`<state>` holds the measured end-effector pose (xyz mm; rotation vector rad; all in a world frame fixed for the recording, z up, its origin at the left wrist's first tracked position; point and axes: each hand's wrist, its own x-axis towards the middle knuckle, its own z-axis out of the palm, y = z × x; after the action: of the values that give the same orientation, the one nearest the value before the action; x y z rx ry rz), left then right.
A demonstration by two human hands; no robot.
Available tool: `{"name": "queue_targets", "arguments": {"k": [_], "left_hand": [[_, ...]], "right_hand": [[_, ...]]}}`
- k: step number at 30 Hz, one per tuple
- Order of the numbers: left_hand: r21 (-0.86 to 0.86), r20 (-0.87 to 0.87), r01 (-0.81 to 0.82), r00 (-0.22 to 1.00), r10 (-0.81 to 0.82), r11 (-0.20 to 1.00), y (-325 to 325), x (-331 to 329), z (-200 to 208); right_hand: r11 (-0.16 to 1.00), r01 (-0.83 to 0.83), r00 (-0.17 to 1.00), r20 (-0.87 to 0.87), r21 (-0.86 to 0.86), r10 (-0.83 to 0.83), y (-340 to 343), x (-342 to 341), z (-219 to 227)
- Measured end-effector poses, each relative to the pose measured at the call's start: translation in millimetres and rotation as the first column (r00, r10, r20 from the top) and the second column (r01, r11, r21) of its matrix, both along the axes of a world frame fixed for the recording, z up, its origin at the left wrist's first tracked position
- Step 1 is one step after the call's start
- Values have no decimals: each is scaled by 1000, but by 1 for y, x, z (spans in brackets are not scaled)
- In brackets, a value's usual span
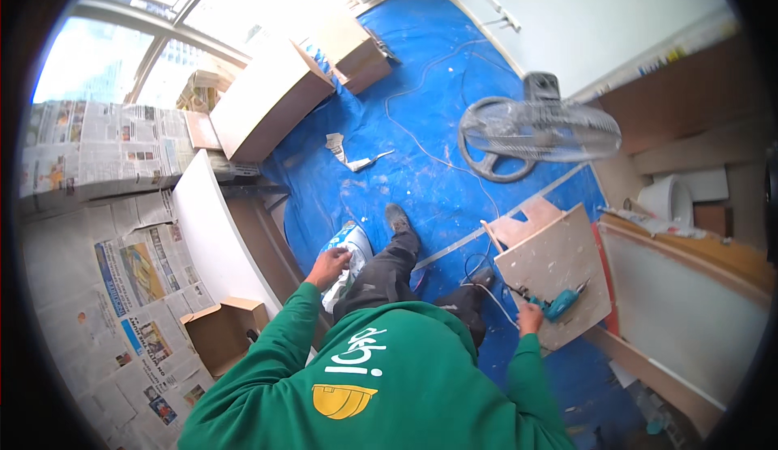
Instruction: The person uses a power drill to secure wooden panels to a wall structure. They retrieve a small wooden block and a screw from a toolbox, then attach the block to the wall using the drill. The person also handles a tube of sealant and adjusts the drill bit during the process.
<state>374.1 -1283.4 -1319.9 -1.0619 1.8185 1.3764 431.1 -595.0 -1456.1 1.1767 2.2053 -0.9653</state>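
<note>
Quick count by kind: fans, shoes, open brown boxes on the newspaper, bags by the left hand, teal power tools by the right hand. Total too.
Fan: 1
Shoes: 2
Open brown box: 1
Bag: 1
Teal power tool: 1
Total: 6

From head height, one fisheye looks down.

The drill (561,304) is teal and black, the bag (354,240) white and blue, the board (559,260) pale tan with white flecks, the sheet (433,37) blue with pale smudges, the sweatshirt (438,361) green with white and yellow print, the newspaper (130,158) grey-white with coloured pictures, the fan (543,130) grey, the trousers (377,276) black.
</note>
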Motion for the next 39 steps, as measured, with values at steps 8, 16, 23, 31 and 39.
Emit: {"name": "queue_targets", "arguments": {"k": [8,16,23,31,39], "left_hand": [[84,-138,-329,931,338,941,-73,-104,62],[187,59,-262,965,255,947,-111,-188,46],[11,56,-250,967,249,968,-176,-317,24],[-32,-33,-187,982,186,982,-258,-492,-38],[-79,25,-385,921,388,920,-345,-673,-286]], "right_hand": [[857,-510,839,-177,76,515,-320,-201,65],[799,-581,778,-392,-154,491,-499,-410,89],[703,-678,726,-343,-214,596,-614,-559,11],[678,-674,739,-282,-293,612,-679,-703,-26],[634,-722,690,-368,-278,623,-773,-858,-101]]}}
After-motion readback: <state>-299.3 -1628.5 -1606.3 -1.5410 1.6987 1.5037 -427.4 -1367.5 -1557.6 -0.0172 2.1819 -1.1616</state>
